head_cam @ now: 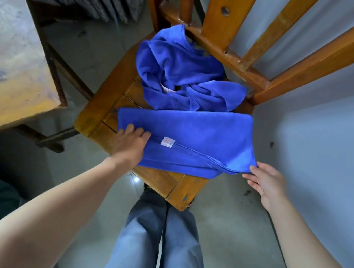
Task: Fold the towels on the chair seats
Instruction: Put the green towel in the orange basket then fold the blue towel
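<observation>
Lying across the 6 o'clock half of the chair seat, the flat towel looks already doubled over, its stitched edges stacked along the near side and a small white label showing there. Its 3 o'clock end hangs past the seat edge. A second towel sits crumpled at 12 o'clock, against the foot of the chair back, not yet folded. A worn tabletop stands off at 9 o'clock.

The left hands-side: the left hand lies with its fingers stretched flat on the towel's 9 o'clock end, pressing it to the wood and gripping nothing. The right hand meets the overhanging corner at 4 o'clock with its fingertips; whether it pinches the cloth or only touches it I cannot tell, as the thumb is hidden.

The cloth looks like thin, soft microfibre: light, limp, with no stiffness of its own, so it will sag wherever it is unsupported and slide a little on the smooth seat. I judge the best hold to be a pinch through both layers at the hemmed corners, where the stitching gives some body, with the other hand pinning the far end so the layers stay aligned during the next fold.
</observation>
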A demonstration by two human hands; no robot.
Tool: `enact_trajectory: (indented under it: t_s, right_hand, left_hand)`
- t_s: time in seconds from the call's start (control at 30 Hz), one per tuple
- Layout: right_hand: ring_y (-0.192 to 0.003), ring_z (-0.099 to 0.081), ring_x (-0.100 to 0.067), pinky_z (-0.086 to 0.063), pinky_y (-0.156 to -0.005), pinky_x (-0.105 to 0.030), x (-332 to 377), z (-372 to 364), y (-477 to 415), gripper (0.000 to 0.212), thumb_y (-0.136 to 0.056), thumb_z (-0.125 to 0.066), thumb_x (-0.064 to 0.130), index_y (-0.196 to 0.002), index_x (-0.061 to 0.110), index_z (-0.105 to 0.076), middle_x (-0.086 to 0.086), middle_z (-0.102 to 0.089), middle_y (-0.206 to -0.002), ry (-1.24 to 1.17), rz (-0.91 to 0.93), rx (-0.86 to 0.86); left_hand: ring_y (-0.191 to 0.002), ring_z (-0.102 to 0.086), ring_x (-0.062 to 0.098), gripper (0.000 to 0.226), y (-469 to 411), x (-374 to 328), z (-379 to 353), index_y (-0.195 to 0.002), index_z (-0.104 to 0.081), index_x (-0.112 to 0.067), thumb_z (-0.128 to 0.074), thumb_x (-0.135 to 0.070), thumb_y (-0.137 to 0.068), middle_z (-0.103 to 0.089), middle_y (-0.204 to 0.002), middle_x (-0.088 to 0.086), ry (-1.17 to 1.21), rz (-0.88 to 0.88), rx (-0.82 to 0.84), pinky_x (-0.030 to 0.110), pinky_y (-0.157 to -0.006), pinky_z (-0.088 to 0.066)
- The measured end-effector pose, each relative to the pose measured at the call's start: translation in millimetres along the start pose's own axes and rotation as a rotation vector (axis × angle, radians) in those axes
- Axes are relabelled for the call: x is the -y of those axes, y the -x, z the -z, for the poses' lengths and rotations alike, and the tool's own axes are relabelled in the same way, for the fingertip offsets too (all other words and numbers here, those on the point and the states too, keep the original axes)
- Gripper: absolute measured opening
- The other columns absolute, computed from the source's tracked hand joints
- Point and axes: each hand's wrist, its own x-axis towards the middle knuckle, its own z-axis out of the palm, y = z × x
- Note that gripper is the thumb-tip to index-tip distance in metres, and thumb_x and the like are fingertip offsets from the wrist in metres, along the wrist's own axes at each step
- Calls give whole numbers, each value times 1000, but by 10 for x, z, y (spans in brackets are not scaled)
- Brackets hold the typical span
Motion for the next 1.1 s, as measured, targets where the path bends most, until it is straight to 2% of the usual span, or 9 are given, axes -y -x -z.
enact_trajectory:
  t_s: [0.17,0.3,0.37,0.53,0.67,0.8,0.9,1.03,1.1]
  right_hand:
    - [-46,-64,-2,-45,-63,-24,12,46,25,20,-88,-57,4,-107,13,-54,0,-63,-83,3,12,12]
    - [-50,-65,-1,-45,-64,-23,88,101,39,22,-89,-57,5,-110,11,-53,0,-64,-85,1,55,56]
    - [-52,-65,-2,-47,-63,-21,129,124,52,20,-90,-55,5,-109,10,-54,-1,-65,-86,8,85,104]
    - [-46,-63,-1,-44,-64,-24,38,85,37,12,-89,-55,3,-94,14,-56,-1,-63,-84,48,11,111]
    - [-41,-59,2,-45,-62,-23,-96,-50,-42,13,-89,-56,4,-98,14,-54,1,-61,-82,122,-18,63]
    - [-48,-61,-4,-44,-60,-22,-167,-127,-76,18,-90,-55,6,-80,21,-52,-1,-61,-85,142,2,16]
    - [-66,-59,-10,-44,-62,-23,-146,-147,-68,22,-91,-53,5,-77,21,-52,-6,-61,-93,68,23,-15]
    - [-63,-65,-6,-45,-62,-21,79,-112,26,24,-92,-48,1,-76,19,-54,11,-69,-65,-216,123,40]
    - [-72,-63,-10,-47,-63,-19,137,-60,56,25,-91,-47,1,-77,19,-54,12,-69,-64,-312,179,71]
  left_hand:
    - [-116,-43,26,28,79,98,105,-120,-51,-17,-48,-21,-93,-52,-122,6,49,37,15,35,-88,-41]
    - [-81,-44,28,5,255,403,349,-80,-61,-5,-61,-8,-75,-58,-85,13,161,-132,-631,30,-46,-43]
    - [-77,-39,27,4,404,514,374,-75,-58,-6,-54,-9,-74,-56,-87,10,159,-192,-828,27,-44,-35]
    - [-72,-56,32,15,620,498,-298,-74,-64,-5,-52,-4,-66,-63,-77,12,193,-148,-563,30,-38,-46]
    - [-78,-64,38,21,554,399,-579,-79,-70,1,-65,11,-61,-66,-83,17,277,-6,-255,40,-48,-55]
    - [-99,-58,43,23,535,424,-584,-96,-69,3,-64,7,-74,-62,-105,24,412,130,-231,46,-71,-52]
    - [-85,-62,45,23,573,411,-356,-93,-70,5,-54,-1,-77,-63,-97,26,504,79,-434,45,-63,-53]
    - [-81,-55,34,24,650,556,67,-88,-71,6,-50,3,-77,-64,-90,28,465,45,-945,37,-68,-46]
    - [-84,-49,29,24,658,577,113,-90,-71,6,-52,9,-75,-63,-93,31,475,63,-1013,32,-71,-42]
